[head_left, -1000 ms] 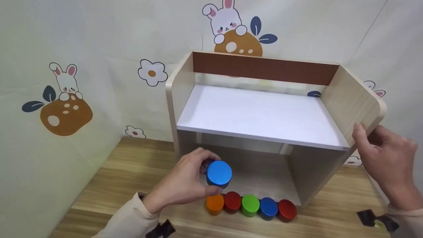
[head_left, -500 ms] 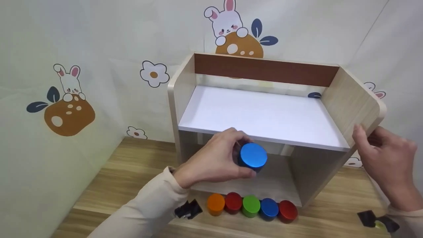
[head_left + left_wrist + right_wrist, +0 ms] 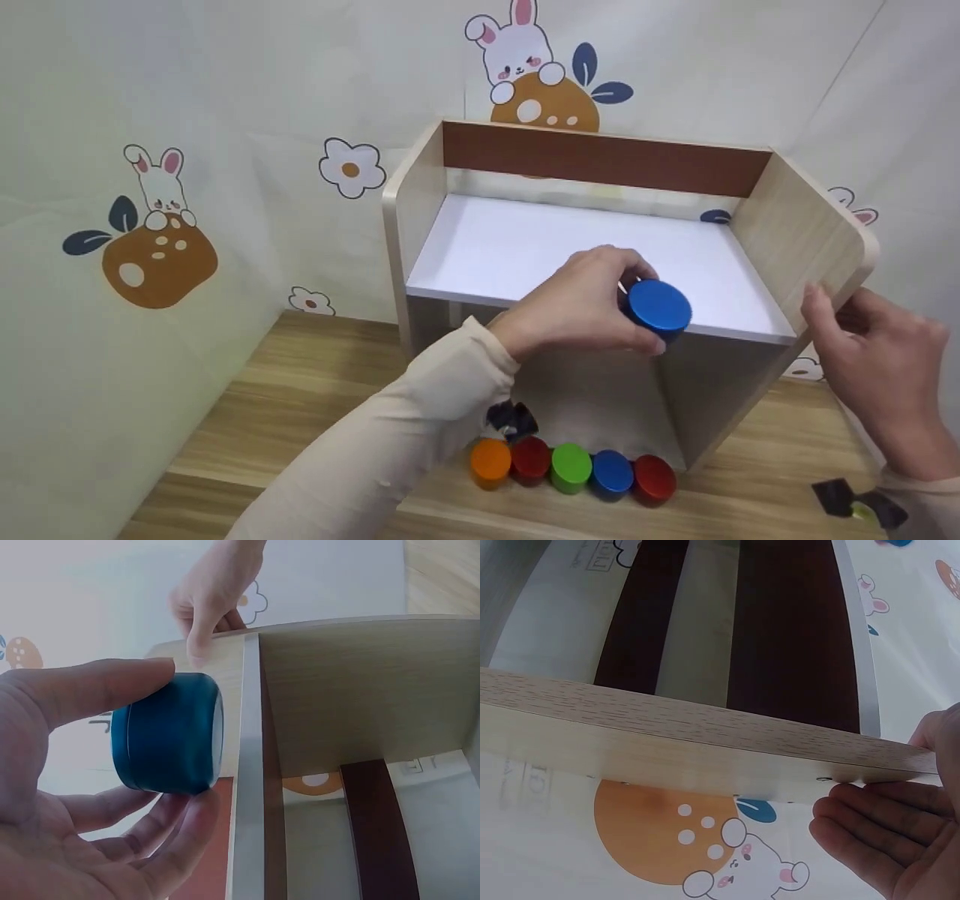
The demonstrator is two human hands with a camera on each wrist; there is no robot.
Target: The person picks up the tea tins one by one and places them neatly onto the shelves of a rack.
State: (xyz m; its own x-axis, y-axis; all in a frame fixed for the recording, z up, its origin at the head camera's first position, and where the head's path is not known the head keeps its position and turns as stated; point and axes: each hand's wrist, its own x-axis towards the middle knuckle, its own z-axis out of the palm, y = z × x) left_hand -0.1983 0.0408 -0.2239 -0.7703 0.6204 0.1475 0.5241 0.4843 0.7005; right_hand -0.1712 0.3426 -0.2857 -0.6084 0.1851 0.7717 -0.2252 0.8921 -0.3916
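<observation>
My left hand [image 3: 589, 300] pinches a small round blue tin [image 3: 660, 306] between thumb and fingers. The tin overlaps the front edge of the upper white shelf board [image 3: 510, 240] in the head view. Seen from the left wrist, the tin [image 3: 169, 735] lies between my thumb above and fingertips below, just left of the board's edge [image 3: 251, 765]. My right hand [image 3: 881, 367] grips the edge of the wooden shelf's right side panel [image 3: 806, 232], thumb on the inner face. In the right wrist view, that hand's fingers [image 3: 877, 832] lie along the panel's outer face.
Below, a row of tins stands at the shelf's front: orange [image 3: 490, 460], dark red [image 3: 531, 457], green [image 3: 571, 463], blue [image 3: 612, 471] and red [image 3: 654, 476]. The shelf stands on a wood-grain table [image 3: 300, 390], against a rabbit-patterned backdrop [image 3: 262, 75].
My left hand has carried the blue tin up and to the right, from over the row of tins to the upper board's front edge. The right hand keeps its grip on the panel.
</observation>
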